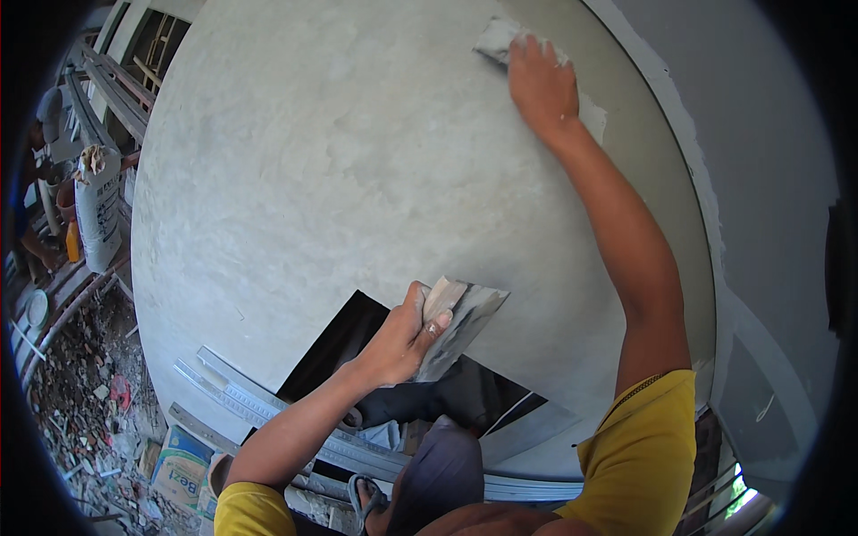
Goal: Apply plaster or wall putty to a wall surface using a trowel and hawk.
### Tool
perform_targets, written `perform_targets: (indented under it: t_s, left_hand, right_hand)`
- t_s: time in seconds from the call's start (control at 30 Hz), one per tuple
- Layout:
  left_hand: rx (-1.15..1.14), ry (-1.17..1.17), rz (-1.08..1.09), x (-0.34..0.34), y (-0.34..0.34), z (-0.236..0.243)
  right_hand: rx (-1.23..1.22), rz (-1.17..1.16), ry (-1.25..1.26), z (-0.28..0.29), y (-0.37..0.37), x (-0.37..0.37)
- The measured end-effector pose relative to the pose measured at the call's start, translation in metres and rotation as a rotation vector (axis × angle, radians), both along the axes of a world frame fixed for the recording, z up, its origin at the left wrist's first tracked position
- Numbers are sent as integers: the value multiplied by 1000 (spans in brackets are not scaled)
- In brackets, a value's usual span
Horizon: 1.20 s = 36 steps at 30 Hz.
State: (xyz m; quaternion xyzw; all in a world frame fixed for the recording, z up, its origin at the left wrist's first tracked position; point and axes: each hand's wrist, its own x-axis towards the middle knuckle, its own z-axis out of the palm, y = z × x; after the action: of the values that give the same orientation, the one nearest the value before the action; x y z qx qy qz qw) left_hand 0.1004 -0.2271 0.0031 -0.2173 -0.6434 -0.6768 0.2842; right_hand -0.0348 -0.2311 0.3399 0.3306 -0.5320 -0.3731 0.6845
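Up at the top right, my right hand (543, 87) is closed on a putty-smeared trowel (494, 40), its blade against the pale grey plastered wall (295, 170). A wet-looking edge of putty (593, 121) shows beside my wrist, where the lighter coat meets a darker strip. Lower down, in front of a dark rectangular opening (335, 344) in the wall, my left hand (399, 344) grips a second trowel by its wooden handle (444, 297). Grey putty streaks that trowel's flat metal plate (478, 320).
Metal channels (234, 393) lie along the wall's foot near a printed sack (183, 473). Rubble (89, 402) covers the ground at left. Farther left are a white sack (98, 214), an orange bottle (73, 241) and another person (36, 241). A grey surface (760, 116) adjoins at right.
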Motion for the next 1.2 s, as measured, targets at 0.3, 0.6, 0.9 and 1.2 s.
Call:
perform_targets:
  t_s: [0.3,0.6,0.9,1.2]
  left_hand:
    - [0,-10,-10,-3,-2,0]
    - [568,-36,-156,-20,-8,-7]
    - [1205,-244,-947,-15,-46,-2]
    - [1052,-161,-681,-19,-46,-8]
  right_hand:
    - [-248,2,39,78,44,19]
    - [-39,-104,-99,-27,58,26]
    - [662,557,-896,-158,96,98]
    - [671,313,-593,-86,129,53]
